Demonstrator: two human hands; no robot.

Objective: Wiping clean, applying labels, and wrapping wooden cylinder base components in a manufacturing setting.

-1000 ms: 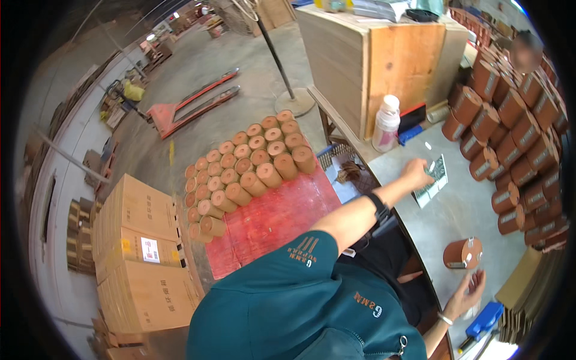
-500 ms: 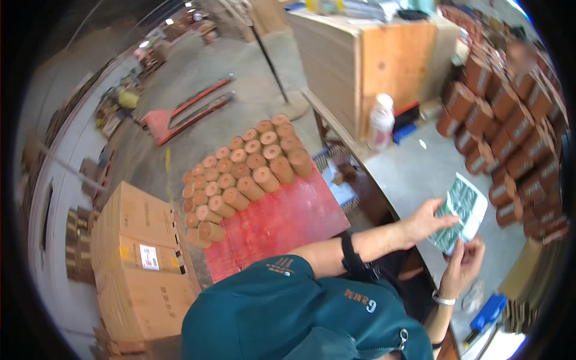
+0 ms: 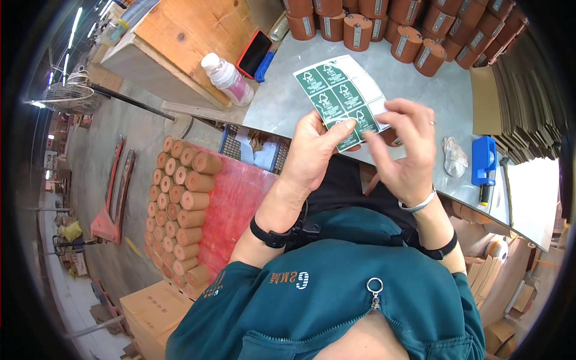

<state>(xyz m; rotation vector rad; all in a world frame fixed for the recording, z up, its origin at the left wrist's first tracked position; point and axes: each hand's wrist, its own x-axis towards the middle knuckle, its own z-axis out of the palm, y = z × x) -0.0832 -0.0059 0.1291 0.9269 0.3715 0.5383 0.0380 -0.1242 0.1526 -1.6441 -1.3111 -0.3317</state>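
Note:
A sheet of green stickers (image 3: pixel 329 91) on white backing is held over the table's near edge by my left hand (image 3: pixel 307 155), its thumb pressed on the printed side near the lower corner. Part of the sheet's right side shows bare white backing. My right hand (image 3: pixel 409 157) is at the sheet's lower right edge. Its fingers are bent, with a gap between thumb and forefinger, and I see no sticker in them. Whether its fingertips touch the sheet I cannot tell.
Brown cylinders with metal strips (image 3: pixel 358 33) are stacked at the grey table's (image 3: pixel 276 99) far side. A white bottle (image 3: pixel 227 79) stands left, a blue tool (image 3: pixel 483 161) lies right, beside stacked cardboard sheets (image 3: pixel 510 96). Tan cylinders (image 3: pixel 193 200) stand on a red board (image 3: pixel 237 204).
My view has swung to the right, bringing the table to the front. My right hand has shifted from pinching the sheet's lower edge to its right edge, fingers parted. The left hand keeps hold.

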